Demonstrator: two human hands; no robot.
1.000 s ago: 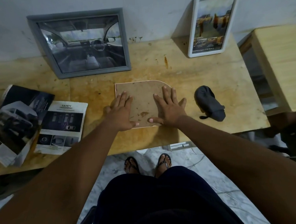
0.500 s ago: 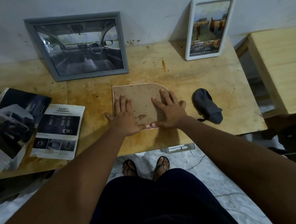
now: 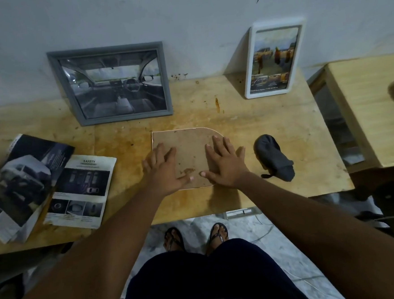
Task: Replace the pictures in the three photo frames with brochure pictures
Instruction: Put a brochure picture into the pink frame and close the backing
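Observation:
A third photo frame (image 3: 189, 147) lies face down on the wooden table, brown backing board up, one far corner rounded. My left hand (image 3: 164, 172) presses flat on its left side and my right hand (image 3: 225, 165) presses flat on its right side, fingers straight. A grey frame (image 3: 111, 84) with a car-interior picture leans on the wall at the back left. A white frame (image 3: 274, 58) with a brochure picture leans at the back right. A loose brochure page (image 3: 81, 191) headed SAFETY and the open brochure (image 3: 23, 182) lie at the left.
A dark grey cloth pouch (image 3: 273, 160) lies just right of my right hand. A second wooden table (image 3: 370, 104) stands to the right across a gap. The table's front edge (image 3: 195, 212) runs close below my wrists, with my sandalled feet beneath.
Both hands have slid a little toward me on the backing board and stay flat on it. The camera has tilted down slightly. The frames and brochure have not moved.

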